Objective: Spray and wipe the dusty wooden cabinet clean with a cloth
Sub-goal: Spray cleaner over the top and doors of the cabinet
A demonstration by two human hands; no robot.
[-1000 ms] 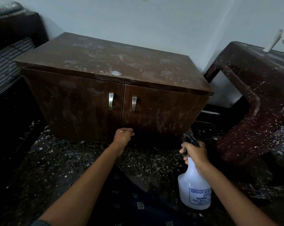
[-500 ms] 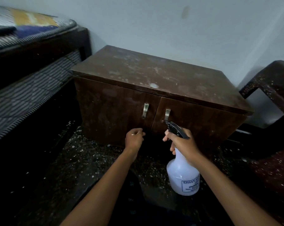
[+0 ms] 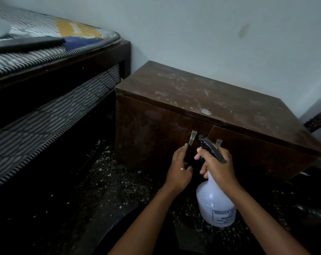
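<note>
A person crouched on the speckled floor (image 3: 110,181) raises a spray bottle (image 3: 216,205) to the front of a dusty wooden cabinet (image 3: 211,100), which stands against the wall just beside a bed (image 3: 54,57); the right hand (image 3: 217,164) has its grip clenched round the bottle's neck below the black trigger head, the nozzle pointing at the doors between the two metal handles (image 3: 192,138); the left hand (image 3: 178,170) sits curled just beside the nozzle, and in this dim view it cannot be told whether its grip holds anything.

The likely trouble: a squeeze from so near could pool liquid in one patch and send muddy runs down the door to the floor; the left hand, so near the nozzle, may catch the spray; no cloth is in view, so wetted dust could smear or dry in streaks before it is wiped; the pale blotches on the top look the heaviest and are not yet touched.

Against half a second earlier, the bottle is higher and nearer the doors; the left hand has drawn close beside it; the view has swung left, showing more of the bed and less of the dark chair at right.
</note>
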